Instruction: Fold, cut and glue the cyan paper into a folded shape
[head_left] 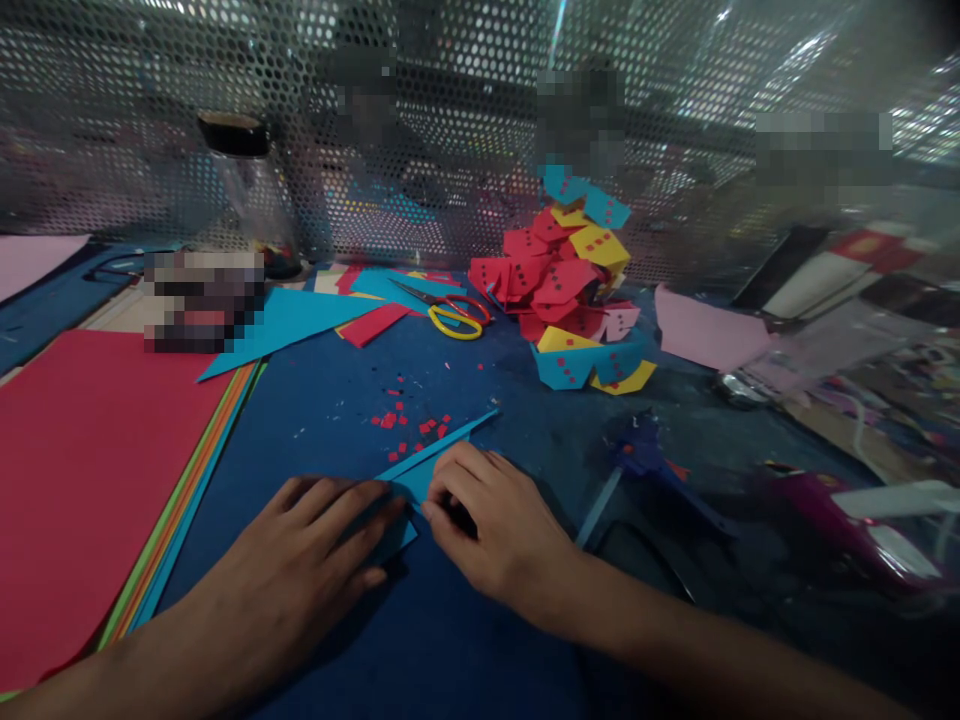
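A folded piece of blue paper (417, 484) lies on the dark blue table between my hands, a narrow strip of it pointing to the upper right. Over its left end rests my left hand (322, 540), fingers stretched out flat and thumb apart. My right hand (484, 510) is closed in a pinch at the paper's right part; its fingertips partly hide the fold. Small red paper squares (427, 427) are scattered just beyond the paper. Farther back lie scissors (456, 320) with red and yellow handles.
At left is a stack of coloured paper (97, 470), red on top, with a blue sheet (289, 325) across its corner. Folded dotted paper pieces (555, 275) are heaped at the back. A blue glue gun (645, 455) lies right. A clear jar (251, 200) stands by the perforated metal screen (465, 60).
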